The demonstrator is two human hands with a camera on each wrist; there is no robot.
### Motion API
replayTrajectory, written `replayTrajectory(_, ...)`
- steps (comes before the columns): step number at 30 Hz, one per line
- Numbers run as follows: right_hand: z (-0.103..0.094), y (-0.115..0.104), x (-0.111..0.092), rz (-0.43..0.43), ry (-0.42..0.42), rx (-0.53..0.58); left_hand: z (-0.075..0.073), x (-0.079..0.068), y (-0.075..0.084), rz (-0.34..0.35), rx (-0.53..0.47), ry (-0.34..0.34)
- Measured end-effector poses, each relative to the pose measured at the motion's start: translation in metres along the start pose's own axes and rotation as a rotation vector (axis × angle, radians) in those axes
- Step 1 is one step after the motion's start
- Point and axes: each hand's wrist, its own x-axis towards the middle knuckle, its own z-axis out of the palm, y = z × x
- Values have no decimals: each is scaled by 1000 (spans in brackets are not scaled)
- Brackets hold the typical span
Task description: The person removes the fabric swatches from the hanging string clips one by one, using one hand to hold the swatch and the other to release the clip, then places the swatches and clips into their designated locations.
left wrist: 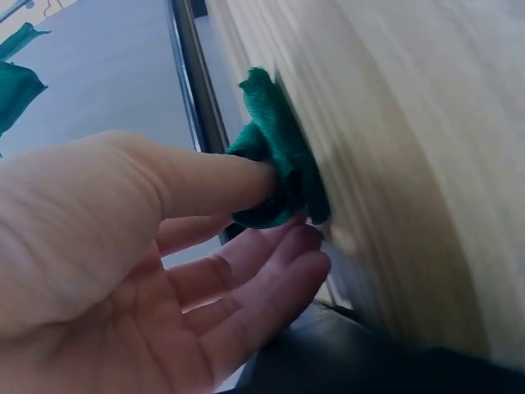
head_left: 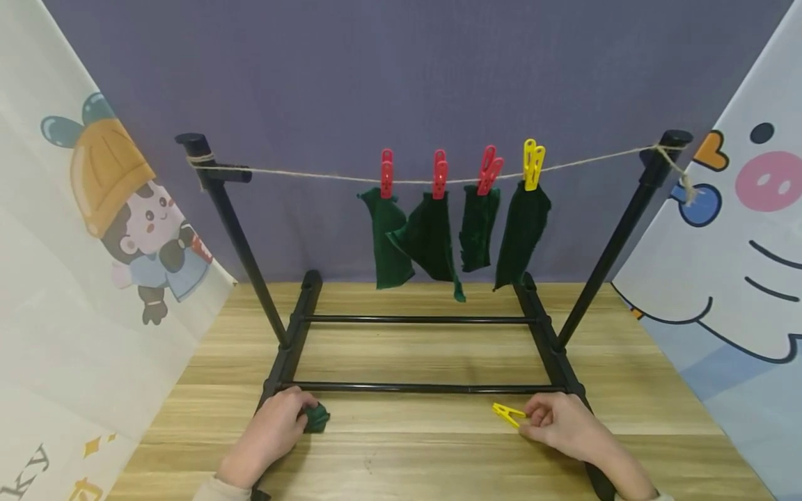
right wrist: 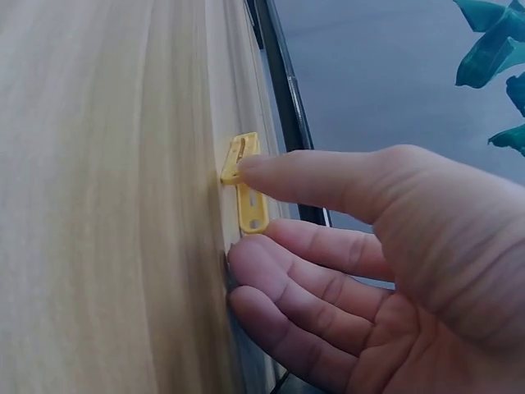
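Observation:
At the rack's near left, my left hand pinches a small crumpled dark green cloth between thumb and fingers. The left wrist view shows the thumb pressed to the folded cloth, which is right at the wooden surface. My right hand, at the near right, holds a yellow clothespin by its handle end, its other end pointing left. Seen from the right wrist, the thumb lies on one arm of the clothespin, with the index fingertip at the other.
A black rack stands on the wooden table, with a string tied between its posts. Several green cloths hang there from red clothespins and one yellow clothespin. A low crossbar runs beyond both hands.

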Motion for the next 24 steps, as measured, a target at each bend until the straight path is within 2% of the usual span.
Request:
replayTrajectory(8, -8, -3, 1, -19, 25, -5, -8, -4, 4, -8, -16, -18)
replayTrajectory(15, -19, -13, 4, -69, 75, 27, -19, -4, 6, 34, -43, -14)
replayTrajectory(24, -32, -33, 10, -123, 171, 23, -39, 7, 8, 72, -39, 65)
